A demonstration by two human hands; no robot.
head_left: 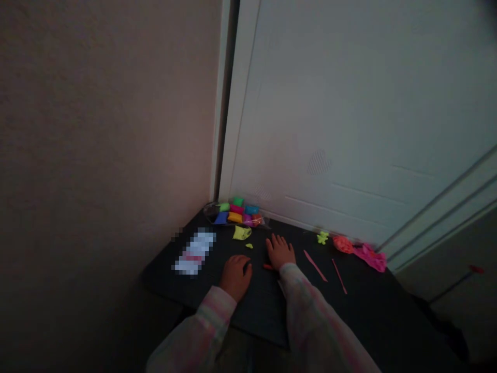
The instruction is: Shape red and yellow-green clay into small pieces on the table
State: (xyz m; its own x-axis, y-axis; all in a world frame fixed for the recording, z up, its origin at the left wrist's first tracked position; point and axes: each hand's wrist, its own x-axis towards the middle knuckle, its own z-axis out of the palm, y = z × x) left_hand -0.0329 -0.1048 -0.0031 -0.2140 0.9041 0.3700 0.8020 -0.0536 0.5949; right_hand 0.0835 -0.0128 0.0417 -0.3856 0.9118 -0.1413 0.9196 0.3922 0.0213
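Your right hand (pixel 281 253) lies flat, fingers slightly spread, with an orange-red piece (pixel 267 267) showing at its palm's left edge — your left hand (pixel 235 275) rests loosely curved, thumb apart, a small yellow lump (pixel 249 246) just beyond it.

White panel (pixel 349 103): your brightest area, matte grey, darkening at the frame's upper right corner.
Brown wall (pixel 108 114): dim, sinking to near-black at your lower left.
Tabletop (pixel 262 305): so dark you barely make out shadows.
Clear bag (pixel 212 210): faint glints reach you.
Pale patch (pixel 194 253): blocky pixels hide its detail from you.
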